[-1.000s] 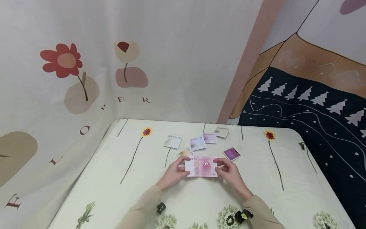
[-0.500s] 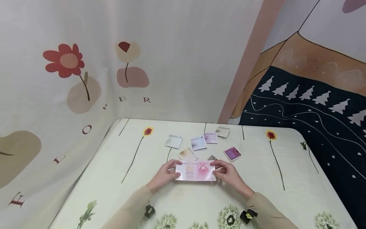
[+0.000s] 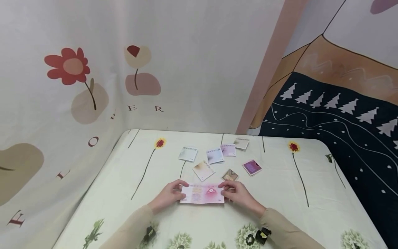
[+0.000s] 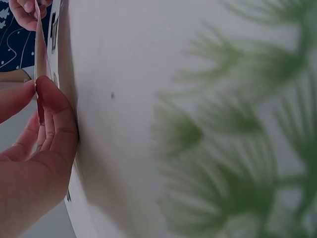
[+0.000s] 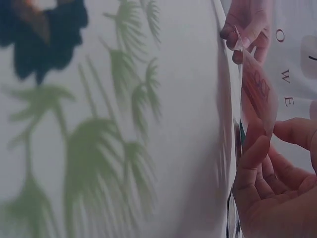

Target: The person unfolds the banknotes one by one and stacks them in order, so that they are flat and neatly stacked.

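Observation:
A pink banknote [image 3: 202,194] is stretched out between the two hands, with a faint crease down its middle. Its left end is pinched by the left hand [image 3: 169,196], thumb on the near face. The right hand [image 3: 242,197] pinches the opposite end the same way. Seen edge-on in the left wrist view, the banknote [image 4: 41,49] stands upright between thumb and fingers of the left hand [image 4: 47,134]. In the right wrist view, the banknote [image 5: 260,91] bows slightly, its end between thumb and fingertip of the right hand [image 5: 277,183].
Beyond the hands lie several folded notes: a brown one [image 3: 230,175], a purple one [image 3: 252,167], a yellowish one [image 3: 203,171], a bluish one [image 3: 215,156], a pale green one [image 3: 188,154], a lilac one [image 3: 228,150] and a greyish one [image 3: 242,143]. They rest on a flower-printed tablecloth [image 3: 273,186].
Both hands have moved left and toward the body with the pink banknote between them. The yellowish and brown notes behind it have come into fuller view.

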{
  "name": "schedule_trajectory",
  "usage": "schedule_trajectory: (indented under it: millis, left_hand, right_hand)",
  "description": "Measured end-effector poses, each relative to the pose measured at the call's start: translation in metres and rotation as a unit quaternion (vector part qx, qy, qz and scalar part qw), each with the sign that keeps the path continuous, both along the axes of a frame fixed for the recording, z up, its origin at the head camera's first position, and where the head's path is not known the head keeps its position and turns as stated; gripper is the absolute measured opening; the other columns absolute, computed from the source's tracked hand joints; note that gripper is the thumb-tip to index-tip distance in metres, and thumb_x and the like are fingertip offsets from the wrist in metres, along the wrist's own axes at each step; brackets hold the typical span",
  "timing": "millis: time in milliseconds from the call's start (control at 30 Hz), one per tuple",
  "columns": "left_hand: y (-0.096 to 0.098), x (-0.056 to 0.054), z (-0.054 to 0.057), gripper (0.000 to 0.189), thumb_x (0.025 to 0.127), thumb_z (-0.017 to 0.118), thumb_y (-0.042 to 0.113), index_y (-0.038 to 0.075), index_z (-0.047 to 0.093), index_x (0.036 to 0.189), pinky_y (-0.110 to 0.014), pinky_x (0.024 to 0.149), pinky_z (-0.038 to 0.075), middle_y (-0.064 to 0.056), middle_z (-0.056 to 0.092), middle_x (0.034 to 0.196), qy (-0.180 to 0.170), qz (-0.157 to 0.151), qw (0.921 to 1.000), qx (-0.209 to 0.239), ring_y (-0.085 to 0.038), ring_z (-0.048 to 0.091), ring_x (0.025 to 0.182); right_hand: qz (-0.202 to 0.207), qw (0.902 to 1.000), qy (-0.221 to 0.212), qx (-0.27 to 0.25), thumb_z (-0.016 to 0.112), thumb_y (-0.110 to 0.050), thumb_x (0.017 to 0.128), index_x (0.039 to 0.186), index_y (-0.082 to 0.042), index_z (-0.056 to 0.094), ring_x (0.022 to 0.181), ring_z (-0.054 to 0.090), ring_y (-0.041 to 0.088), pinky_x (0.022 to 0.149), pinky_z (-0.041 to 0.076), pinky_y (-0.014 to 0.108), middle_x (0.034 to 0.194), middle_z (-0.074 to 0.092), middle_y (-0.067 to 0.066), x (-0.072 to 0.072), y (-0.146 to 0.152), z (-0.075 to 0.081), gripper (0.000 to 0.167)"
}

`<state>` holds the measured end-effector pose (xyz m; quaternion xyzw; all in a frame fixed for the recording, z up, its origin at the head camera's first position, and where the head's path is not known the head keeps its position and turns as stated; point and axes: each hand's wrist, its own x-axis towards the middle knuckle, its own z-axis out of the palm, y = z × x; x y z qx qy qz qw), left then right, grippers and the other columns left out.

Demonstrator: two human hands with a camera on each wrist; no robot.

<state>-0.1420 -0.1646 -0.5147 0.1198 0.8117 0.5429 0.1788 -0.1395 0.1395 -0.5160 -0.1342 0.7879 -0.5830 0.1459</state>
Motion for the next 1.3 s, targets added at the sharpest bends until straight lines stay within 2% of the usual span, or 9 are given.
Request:
schedule_trajectory:
  millis: [67, 100, 200, 400, 533, 733, 900, 1133, 1300]
  left_hand:
    - [-0.004, 0.0, 0.001, 0.033, 0.086, 0.067, 0.003, 0.0, 0.058, 0.118, -0.026, 0.065, 0.046, -0.006, 0.057, 0.086, 0.0, -0.003, 0.9999, -0.012, -0.017, 0.058, 0.073]
    - [-0.006, 0.0, 0.002, 0.033, 0.086, 0.067, 0.003, 0.0, 0.058, 0.118, -0.025, 0.064, 0.046, -0.006, 0.057, 0.085, -0.002, -0.005, 0.9999, -0.013, -0.017, 0.058, 0.072]
    - [-0.011, -0.001, 0.004, 0.033, 0.086, 0.067, 0.002, -0.001, 0.058, 0.117, -0.025, 0.063, 0.046, -0.006, 0.057, 0.084, -0.004, -0.009, 0.9997, -0.021, -0.016, 0.057, 0.07]
    - [-0.018, -0.003, 0.0, 0.032, 0.085, 0.068, 0.001, 0.0, 0.06, 0.116, -0.024, 0.059, 0.046, -0.006, 0.057, 0.083, -0.002, -0.002, 0.9996, -0.03, -0.017, 0.057, 0.068]
    - [-0.021, -0.003, -0.002, 0.031, 0.086, 0.068, 0.001, 0.002, 0.061, 0.116, -0.025, 0.058, 0.048, -0.007, 0.056, 0.084, -0.008, 0.009, 0.9998, -0.018, -0.018, 0.057, 0.068]
    - [-0.023, -0.002, -0.001, 0.032, 0.084, 0.069, 0.001, 0.001, 0.061, 0.116, -0.026, 0.057, 0.049, -0.007, 0.056, 0.085, -0.015, 0.007, 0.9998, -0.009, -0.019, 0.057, 0.067]
    - [-0.024, -0.002, 0.001, 0.029, 0.084, 0.069, 0.001, 0.002, 0.062, 0.112, -0.025, 0.056, 0.048, -0.007, 0.056, 0.084, -0.022, 0.006, 0.9996, -0.014, -0.019, 0.056, 0.066]
    - [-0.024, -0.003, 0.002, 0.024, 0.084, 0.069, 0.001, 0.002, 0.063, 0.108, -0.025, 0.055, 0.047, -0.006, 0.056, 0.081, -0.026, 0.007, 0.9994, -0.023, -0.017, 0.055, 0.064]
    - [-0.024, -0.004, 0.004, 0.024, 0.083, 0.071, 0.002, 0.001, 0.065, 0.106, -0.025, 0.055, 0.046, -0.006, 0.053, 0.078, -0.023, 0.004, 0.9992, -0.031, -0.017, 0.052, 0.063]
  right_hand:
    - [-0.002, 1.0, -0.004, -0.001, 0.067, -0.004, 0.087, 0.108, 0.006, 0.065, 0.061, 0.059, 0.014, 0.05, 0.049, 0.025, 0.084, 0.06, 0.006, 0.0, -0.005, -0.001, 0.023]
    - [-0.002, 1.0, -0.004, -0.005, 0.068, -0.005, 0.087, 0.108, 0.005, 0.065, 0.061, 0.06, 0.014, 0.05, 0.048, 0.024, 0.083, 0.06, 0.005, -0.002, -0.006, -0.008, 0.023]
    - [0.001, 0.9999, -0.001, -0.013, 0.068, -0.003, 0.087, 0.108, 0.007, 0.065, 0.062, 0.059, 0.014, 0.05, 0.049, 0.025, 0.082, 0.06, 0.005, -0.002, -0.013, -0.007, 0.024]
    - [0.014, 0.9996, 0.018, 0.016, 0.068, 0.0, 0.085, 0.106, 0.007, 0.066, 0.06, 0.057, 0.011, 0.054, 0.051, 0.023, 0.077, 0.06, 0.003, -0.006, -0.022, -0.006, 0.022]
    - [0.019, 0.9994, 0.021, 0.022, 0.068, 0.0, 0.084, 0.104, 0.008, 0.066, 0.062, 0.059, 0.012, 0.057, 0.052, 0.023, 0.076, 0.06, 0.003, -0.009, -0.024, -0.007, 0.021]
    - [0.038, 0.999, 0.01, 0.022, 0.068, 0.0, 0.085, 0.101, 0.007, 0.066, 0.06, 0.059, 0.01, 0.057, 0.051, 0.022, 0.073, 0.06, 0.002, -0.011, -0.025, -0.013, 0.018]
    - [0.045, 0.9989, 0.005, 0.013, 0.066, 0.001, 0.085, 0.101, 0.009, 0.066, 0.057, 0.058, 0.01, 0.055, 0.05, 0.022, 0.07, 0.06, 0.002, -0.01, -0.026, -0.016, 0.017]
    - [0.034, 0.9989, 0.012, 0.029, 0.068, 0.0, 0.084, 0.1, 0.007, 0.067, 0.056, 0.057, 0.008, 0.054, 0.049, 0.02, 0.07, 0.06, 0.0, -0.009, -0.028, -0.012, 0.017]
    - [0.037, 0.9991, 0.017, 0.015, 0.068, 0.001, 0.084, 0.099, 0.008, 0.068, 0.056, 0.057, 0.013, 0.051, 0.047, 0.021, 0.07, 0.061, 0.003, -0.009, -0.028, -0.012, 0.017]
